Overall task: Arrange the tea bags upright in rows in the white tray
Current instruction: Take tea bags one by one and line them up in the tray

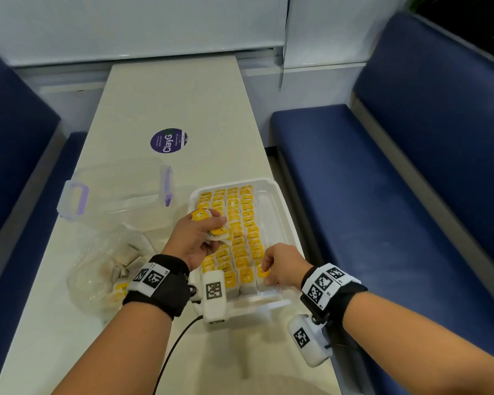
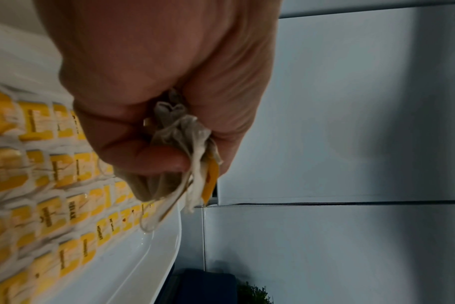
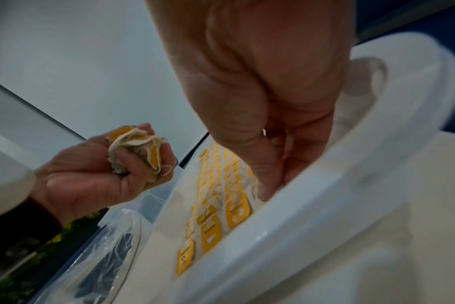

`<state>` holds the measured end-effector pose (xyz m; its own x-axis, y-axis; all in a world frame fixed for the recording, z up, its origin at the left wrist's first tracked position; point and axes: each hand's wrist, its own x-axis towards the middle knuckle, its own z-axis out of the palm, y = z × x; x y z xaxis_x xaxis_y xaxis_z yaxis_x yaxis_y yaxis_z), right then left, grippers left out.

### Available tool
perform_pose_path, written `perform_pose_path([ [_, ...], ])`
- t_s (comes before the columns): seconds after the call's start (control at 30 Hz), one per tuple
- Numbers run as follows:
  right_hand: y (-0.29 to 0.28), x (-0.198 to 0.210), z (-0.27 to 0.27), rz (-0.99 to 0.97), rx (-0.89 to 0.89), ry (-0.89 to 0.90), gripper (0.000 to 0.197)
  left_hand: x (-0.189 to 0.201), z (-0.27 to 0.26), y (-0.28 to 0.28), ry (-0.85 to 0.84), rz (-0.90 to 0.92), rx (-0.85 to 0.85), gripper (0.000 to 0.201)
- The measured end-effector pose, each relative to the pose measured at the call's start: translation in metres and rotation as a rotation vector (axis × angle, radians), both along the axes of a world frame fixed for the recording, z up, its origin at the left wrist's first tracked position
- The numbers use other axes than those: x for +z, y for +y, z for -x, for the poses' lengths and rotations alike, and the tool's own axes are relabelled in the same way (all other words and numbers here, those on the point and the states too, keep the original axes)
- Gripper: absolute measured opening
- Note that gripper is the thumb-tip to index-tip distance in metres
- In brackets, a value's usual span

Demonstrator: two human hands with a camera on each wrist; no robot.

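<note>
Both bare forearms are reaching forward from the near edge of the surface, each wearing a black wrist strap with white marker blocks. The left hand (image 1: 196,238) is hovering raised, palm turned inward, its fingers (image 2: 148,158) curling tightly round a crumpled bunch of tea bags (image 3: 140,148), thumb pressing across them. One yellow tag is poking out above its knuckles. The right hand (image 1: 283,266) is lying lower and nearer the right edge of the surface, knuckles up, wrist bent downward. Its thumb and fingers (image 3: 270,179) are pointing straight down, pinched together on a single tea bag (image 1: 263,272) at their tips.
</note>
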<state>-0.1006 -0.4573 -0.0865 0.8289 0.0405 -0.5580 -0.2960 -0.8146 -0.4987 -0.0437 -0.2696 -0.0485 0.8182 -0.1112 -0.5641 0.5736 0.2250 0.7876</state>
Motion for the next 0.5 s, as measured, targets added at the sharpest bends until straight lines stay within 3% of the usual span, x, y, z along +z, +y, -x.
perform_pose_path([
  [0.27,0.0065,-0.0046,0.0016,0.055,0.077,0.031,0.028,0.0007,0.0011,0.0007,-0.01,0.011,-0.024,0.022],
  [0.5,0.0066,-0.0079,0.0012,0.127,0.041,0.026,0.027,-0.0012,0.0012,0.0005,-0.004,0.02,-0.025,0.02],
])
